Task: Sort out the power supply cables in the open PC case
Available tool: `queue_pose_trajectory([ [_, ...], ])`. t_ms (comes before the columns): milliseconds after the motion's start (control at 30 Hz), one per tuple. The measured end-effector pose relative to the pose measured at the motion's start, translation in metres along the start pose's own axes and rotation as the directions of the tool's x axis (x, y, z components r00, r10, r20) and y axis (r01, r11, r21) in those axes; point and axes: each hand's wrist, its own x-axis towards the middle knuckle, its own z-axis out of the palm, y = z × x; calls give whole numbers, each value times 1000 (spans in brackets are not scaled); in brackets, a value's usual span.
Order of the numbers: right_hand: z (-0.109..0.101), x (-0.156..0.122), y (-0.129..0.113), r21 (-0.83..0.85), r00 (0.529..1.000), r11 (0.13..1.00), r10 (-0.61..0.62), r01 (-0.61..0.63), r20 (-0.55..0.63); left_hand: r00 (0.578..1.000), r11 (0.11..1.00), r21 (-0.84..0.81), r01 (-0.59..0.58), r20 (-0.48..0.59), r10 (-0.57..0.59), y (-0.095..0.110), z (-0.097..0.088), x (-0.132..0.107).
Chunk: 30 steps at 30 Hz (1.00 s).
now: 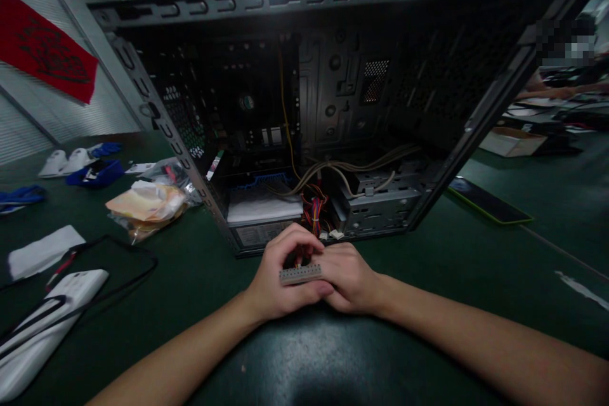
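Note:
A grey multi-pin power connector (pixel 301 275), with rows of small square holes facing me, sits in my left hand (pixel 278 273). The left thumb lies below it and the fingers arch over it. Pressed against it is my right hand (pixel 351 274), closed, its fingertips hidden behind the connector and left hand. A few coloured wires show just behind the connector. Right beyond both hands stands an open black computer case (pixel 238 247). Inside its lower part are a power supply (pixel 264 203), a bundle of coloured wires (pixel 316 209), grey cables (pixel 328 166) and a metal drive cage (pixel 380 212).
On the left of the green table (pixel 190 330) are a white power strip (pixel 57 323) with black cords, a paper (pixel 45 252), plastic bags (pixel 150 203) and a blue tray (pixel 95 173). To the right lie a black mat (pixel 492 203) and a box (pixel 514 141); a person's arm shows beyond.

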Motion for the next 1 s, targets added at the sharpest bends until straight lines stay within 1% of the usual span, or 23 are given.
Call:
queue_pose_trajectory([
  [33, -1, 1, -1, 36, 1000, 999, 7, -6, -30, 999, 1000, 8, 0, -34, 1, 0, 1, -1],
  [67, -2, 1, -2, 80, 997, 996, 38, -33, -71, 997, 1000, 17, 7, -75, -6, 1, 2, -3],
  [133, -2, 2, -4, 163, 983, 981, 127, -104, -136, 989, 999, 32, 34, -147, -29, 2, 5, -5],
  [200, 0, 2, -5, 206, 964, 962, 213, -177, -162, 983, 996, 55, 70, -173, -59, 2, 7, -7],
  [300, 2, 1, -6, 206, 956, 952, 258, -228, -136, 969, 984, 72, 160, -201, -143, 2, 9, -6],
  [400, 5, 1, -6, 218, 954, 938, 290, -268, -77, 935, 964, 2, 264, -247, -256, 2, 9, -4],
  [467, 5, 0, -7, 246, 932, 913, 355, -327, -79, 927, 958, -37, 284, -246, -284, 1, 8, -2],
  [533, 6, 0, -7, 265, 907, 890, 408, -370, -105, 935, 962, -45, 268, -230, -271, 0, 7, -1],
  [567, 6, 0, -8, 270, 903, 888, 414, -372, -116, 939, 965, -46, 260, -223, -263, -1, 7, -1],
  [700, 4, 0, -9, 262, 928, 915, 349, -307, -132, 963, 975, -43, 216, -155, -220, -1, 8, -4],
  [767, 3, 1, -10, 253, 930, 919, 342, -302, -136, 969, 979, -35, 202, -134, -205, 0, 8, -5],
  [833, 4, 1, -10, 267, 916, 905, 377, -332, -137, 968, 977, -33, 212, -130, -214, 1, 7, -5],
  [1000, 6, 0, -10, 329, 865, 850, 477, -411, -154, 955, 959, -27, 281, -89, -282, -1, 4, -2],
])
